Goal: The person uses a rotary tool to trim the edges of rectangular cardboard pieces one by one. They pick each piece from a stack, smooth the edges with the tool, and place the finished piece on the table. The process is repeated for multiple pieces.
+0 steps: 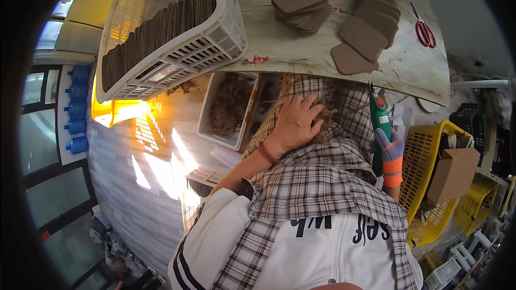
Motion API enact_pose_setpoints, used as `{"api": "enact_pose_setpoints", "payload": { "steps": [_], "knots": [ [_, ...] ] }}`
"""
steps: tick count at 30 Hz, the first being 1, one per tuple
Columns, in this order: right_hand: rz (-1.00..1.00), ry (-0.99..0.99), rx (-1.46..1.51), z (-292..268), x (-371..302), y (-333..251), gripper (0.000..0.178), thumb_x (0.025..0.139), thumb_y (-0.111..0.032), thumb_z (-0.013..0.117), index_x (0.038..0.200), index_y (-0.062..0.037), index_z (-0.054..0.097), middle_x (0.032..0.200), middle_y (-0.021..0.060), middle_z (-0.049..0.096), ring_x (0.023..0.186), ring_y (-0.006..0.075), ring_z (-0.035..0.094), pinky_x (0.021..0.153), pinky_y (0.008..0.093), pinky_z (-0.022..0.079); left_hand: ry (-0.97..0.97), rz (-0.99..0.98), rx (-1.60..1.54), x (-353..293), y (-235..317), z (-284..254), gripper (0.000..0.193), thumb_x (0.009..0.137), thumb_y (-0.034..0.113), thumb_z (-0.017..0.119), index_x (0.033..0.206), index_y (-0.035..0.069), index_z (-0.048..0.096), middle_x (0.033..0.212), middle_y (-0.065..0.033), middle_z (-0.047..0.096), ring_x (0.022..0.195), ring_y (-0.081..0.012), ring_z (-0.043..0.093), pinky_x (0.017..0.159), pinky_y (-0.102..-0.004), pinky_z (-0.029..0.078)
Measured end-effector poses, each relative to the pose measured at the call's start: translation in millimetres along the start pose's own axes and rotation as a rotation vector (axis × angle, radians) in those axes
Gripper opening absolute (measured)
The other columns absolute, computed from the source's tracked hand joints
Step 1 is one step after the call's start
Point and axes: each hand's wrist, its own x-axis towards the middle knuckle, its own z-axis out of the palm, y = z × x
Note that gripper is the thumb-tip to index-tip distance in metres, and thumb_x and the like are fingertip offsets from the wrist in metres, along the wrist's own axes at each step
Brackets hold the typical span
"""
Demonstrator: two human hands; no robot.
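My left hand (297,123), bare with a red bracelet at the wrist, lies on my plaid apron over my lap, fingers spread. Brown shredded scraps (324,116) lie under and beside its fingertips. My right hand (391,153) wears a grey and orange glove and is closed around a green electric cutter (380,114), whose narrow dark blades point up toward the table edge. On the table (258,16) ahead are a short stack of brown rounded flat pieces (301,5) and a longer, fanned-out row of brown pieces (371,21).
A white plastic crate (228,37) packed with upright brown pieces stands at the table's left. Red-handled scissors (424,33) lie at the right. Below the table is a white box (202,121) of scraps. A yellow basket (416,166) with a cardboard box (454,175) stands right.
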Motion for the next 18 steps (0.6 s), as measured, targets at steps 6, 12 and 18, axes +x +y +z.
{"api": "enact_pose_setpoints", "payload": {
  "steps": [6, 12, 18],
  "knots": [
    [-0.022, 0.012, -0.068, -3.2, 5.0, 14.1, 0.03, 0.085, -0.017, 0.066, 0.106, 0.0024, 0.057, 0.075, 0.0026, 0.061, 0.057, 0.0086, 0.057, 0.05, 0.0214, 0.045, 0.056, 0.001, -0.216, -25.4, -19.6, -10.8, 0.027, 0.065, 0.008, 0.073, 0.086, 0.004, 0.056, 0.095, -0.0098, 0.05, 0.084, -0.0268, 0.049, 0.074, -0.0393, 0.041],
    [-0.01, -0.002, -0.104, -0.2, 6.7, 5.9, 0.031, 0.085, -0.017, 0.067, 0.107, 0.0021, 0.058, 0.077, 0.0027, 0.061, 0.061, 0.0078, 0.057, 0.053, 0.0212, 0.045, 0.313, -0.728, -0.652, -28.0, -81.3, 23.9, 0.023, 0.085, 0.004, 0.057, 0.105, 0.001, 0.046, 0.094, -0.0098, 0.048, 0.077, -0.0167, 0.048, 0.072, -0.0315, 0.046],
    [-0.016, -0.015, -0.083, 6.9, 8.2, 6.8, 0.03, 0.085, -0.018, 0.067, 0.106, 0.0018, 0.059, 0.081, 0.0029, 0.063, 0.063, 0.0075, 0.057, 0.055, 0.0206, 0.044, 0.12, -0.85, -0.968, 2.1, -130.1, 33.9, 0.034, 0.087, 0.009, 0.051, 0.12, 0.002, 0.047, 0.106, -0.0087, 0.055, 0.098, -0.0188, 0.052, 0.087, -0.0297, 0.041]
  ]
}}
